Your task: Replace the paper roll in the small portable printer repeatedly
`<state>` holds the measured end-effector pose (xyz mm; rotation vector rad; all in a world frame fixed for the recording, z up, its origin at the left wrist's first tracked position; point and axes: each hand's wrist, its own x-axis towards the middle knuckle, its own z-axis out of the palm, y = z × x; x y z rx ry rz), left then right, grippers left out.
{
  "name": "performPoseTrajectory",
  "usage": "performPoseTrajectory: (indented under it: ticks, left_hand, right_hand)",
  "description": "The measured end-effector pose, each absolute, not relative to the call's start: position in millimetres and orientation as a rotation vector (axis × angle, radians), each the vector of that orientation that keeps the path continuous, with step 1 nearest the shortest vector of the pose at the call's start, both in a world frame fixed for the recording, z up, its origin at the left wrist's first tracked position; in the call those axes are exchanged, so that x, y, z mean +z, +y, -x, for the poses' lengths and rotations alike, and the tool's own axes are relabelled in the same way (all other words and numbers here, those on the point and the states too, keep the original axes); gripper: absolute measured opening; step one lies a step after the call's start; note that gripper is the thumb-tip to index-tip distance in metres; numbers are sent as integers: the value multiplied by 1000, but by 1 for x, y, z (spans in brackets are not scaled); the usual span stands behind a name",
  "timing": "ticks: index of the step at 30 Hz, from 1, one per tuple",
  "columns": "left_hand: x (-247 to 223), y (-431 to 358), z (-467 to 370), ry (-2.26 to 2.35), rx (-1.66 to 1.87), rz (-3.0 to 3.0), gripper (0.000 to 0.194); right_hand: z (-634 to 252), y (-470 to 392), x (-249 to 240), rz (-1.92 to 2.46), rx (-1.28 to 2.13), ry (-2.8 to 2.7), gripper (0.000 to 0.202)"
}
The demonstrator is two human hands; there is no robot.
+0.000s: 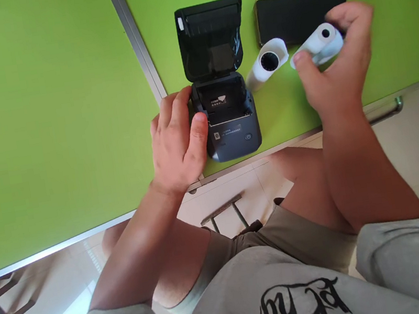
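A small dark label printer [234, 140] stands at the table's front edge with its lid [210, 40] raised. The paper bay inside holds no roll. My left hand [179, 138] grips the printer's left side, fingers along its back corner and thumb at the front of the bay. My right hand [338, 65] is closed around a white paper roll [313, 45], its small dark core hole facing up. Between that roll and the printer stands another white paper roll [258, 75] with a wider dark core and a loose paper edge.
Behind the rolls lies a black smartphone [291, 16] in a case. The green tabletop [49, 124] has a metal seam [137, 41] left of the printer and a metal front edge. A metal handle [385, 110] sits below that edge at right. My legs are under the table.
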<state>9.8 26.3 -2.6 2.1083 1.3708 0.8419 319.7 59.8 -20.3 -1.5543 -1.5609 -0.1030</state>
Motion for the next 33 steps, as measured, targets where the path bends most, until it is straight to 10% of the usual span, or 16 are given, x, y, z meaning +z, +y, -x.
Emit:
performPoseTrajectory:
  ticks: [6, 33]
  left_hand:
    - [-3, 26, -9, 1362, 831, -2101, 67]
    - [1, 24, -11, 1384, 836, -2102, 68]
  right_hand:
    - [-272, 50, 7, 1385, -254, -1734, 31]
    - [-255, 71, -33, 1437, 92, -1564, 49]
